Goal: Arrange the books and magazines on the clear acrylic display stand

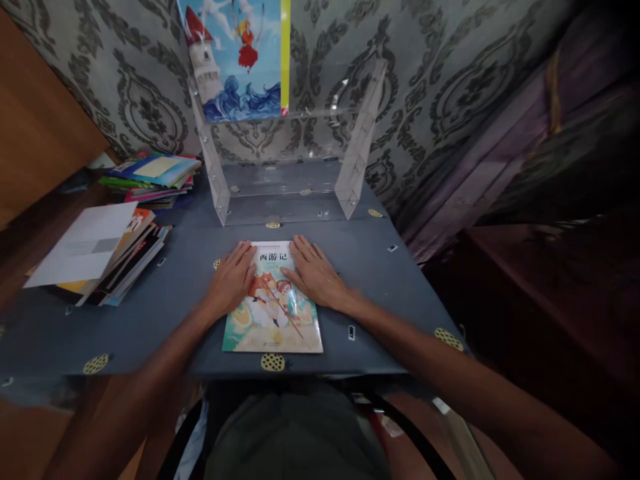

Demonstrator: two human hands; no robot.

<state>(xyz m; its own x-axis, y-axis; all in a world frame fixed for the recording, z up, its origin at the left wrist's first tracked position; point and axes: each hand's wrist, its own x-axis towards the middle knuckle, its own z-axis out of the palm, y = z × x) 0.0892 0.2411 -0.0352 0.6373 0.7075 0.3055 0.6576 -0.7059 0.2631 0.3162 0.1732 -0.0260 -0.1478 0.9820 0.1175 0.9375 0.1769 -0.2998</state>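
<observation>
A thin picture-covered book (273,313) lies flat, cover up, near the front edge of the table, with Chinese characters along its top and cartoon figures below. My left hand (233,277) rests on its upper left edge, fingers stretched out and pointing away from me. On the upper right edge lies my right hand (315,270), also flat with fingers extended. Neither hand is wrapped around the book. Beyond it stands a clear acrylic rack (357,147), with a blue illustrated book (245,60) showing a tower, waves and a red-dressed figure on its upper tier.
Two piles stand at the left: a nearer book stack (135,267) topped by a white sheet (85,243), and a farther stack of colourful books (155,173). A blue-grey tablecloth (380,267) covers the table. Patterned wallpaper is behind, and a purplish curtain (480,160) hangs at the right.
</observation>
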